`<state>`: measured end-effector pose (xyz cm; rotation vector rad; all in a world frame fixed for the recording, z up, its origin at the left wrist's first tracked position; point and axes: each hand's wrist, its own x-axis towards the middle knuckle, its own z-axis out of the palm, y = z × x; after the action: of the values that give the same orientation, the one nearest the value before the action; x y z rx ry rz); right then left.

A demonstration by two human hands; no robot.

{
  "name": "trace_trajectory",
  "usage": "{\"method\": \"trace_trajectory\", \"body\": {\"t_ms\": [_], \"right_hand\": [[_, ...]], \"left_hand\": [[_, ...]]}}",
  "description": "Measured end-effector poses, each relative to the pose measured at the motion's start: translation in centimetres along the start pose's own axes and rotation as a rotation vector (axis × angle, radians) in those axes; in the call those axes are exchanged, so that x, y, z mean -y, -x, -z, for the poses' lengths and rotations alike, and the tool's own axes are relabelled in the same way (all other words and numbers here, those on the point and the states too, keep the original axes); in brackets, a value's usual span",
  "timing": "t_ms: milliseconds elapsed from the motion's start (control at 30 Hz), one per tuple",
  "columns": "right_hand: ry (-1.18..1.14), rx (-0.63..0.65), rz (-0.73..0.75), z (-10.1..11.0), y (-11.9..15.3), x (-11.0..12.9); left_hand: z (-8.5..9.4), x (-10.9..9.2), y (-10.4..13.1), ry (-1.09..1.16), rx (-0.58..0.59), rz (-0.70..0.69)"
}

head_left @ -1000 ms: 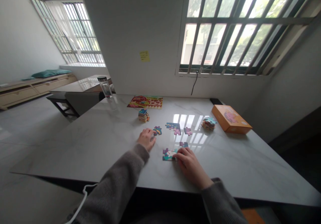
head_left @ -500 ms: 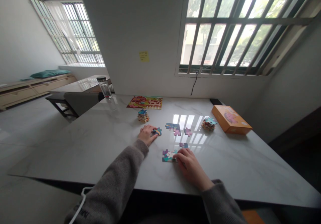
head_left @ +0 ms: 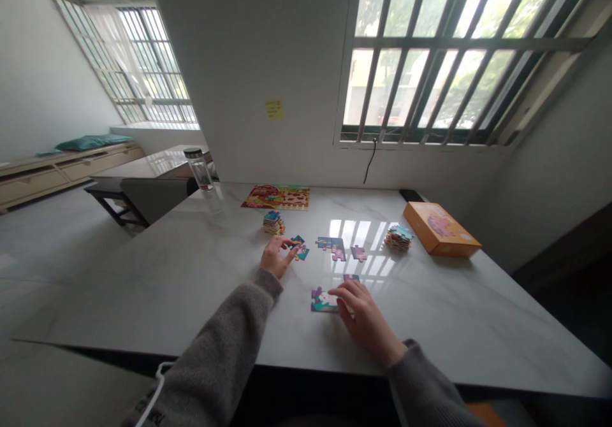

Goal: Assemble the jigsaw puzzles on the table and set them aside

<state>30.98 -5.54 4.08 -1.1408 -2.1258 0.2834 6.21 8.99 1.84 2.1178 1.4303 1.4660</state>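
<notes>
Both hands among puzzle pieces on a white counter (head_left: pixel 191 299)
Left of the joined pieces (head_left: pixel 338 250), the left hand (head_left: pixel 276 258) has thumb and forefinger close together at two loose pieces (head_left: pixel 302 253), though whether it grips one I cannot tell; nearer the person than the joined pieces, the right hand (head_left: pixel 364 312) is loosely curled, thumb apart from fingers, over a small patch (head_left: pixel 321 301); just right of the joined pieces lies a purple piece (head_left: pixel 358 253), with a stack (head_left: pixel 398 238) and an orange box (head_left: pixel 437 228) farther right
</notes>
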Motion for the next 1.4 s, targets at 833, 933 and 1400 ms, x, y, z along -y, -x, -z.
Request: {"method": "trace_trajectory", "body": {"t_ms": [833, 933, 1400], "right_hand": [[0.263, 0.448, 0.082, -2.4, -10.8, -2.9], [0.209, 0.475, 0.117, -1.7, -9.4, -2.1], [-0.180, 0.195, -0.151, -1.0, -10.3, -4.4]], "left_hand": [[0.0, -0.3, 0.0, 0.066, -0.025, -0.061], [0.0, -0.3, 0.1, 0.086, 0.007, -0.094], [-0.7, -3.5, 1.5, -0.067, 0.047, -0.257]]}}
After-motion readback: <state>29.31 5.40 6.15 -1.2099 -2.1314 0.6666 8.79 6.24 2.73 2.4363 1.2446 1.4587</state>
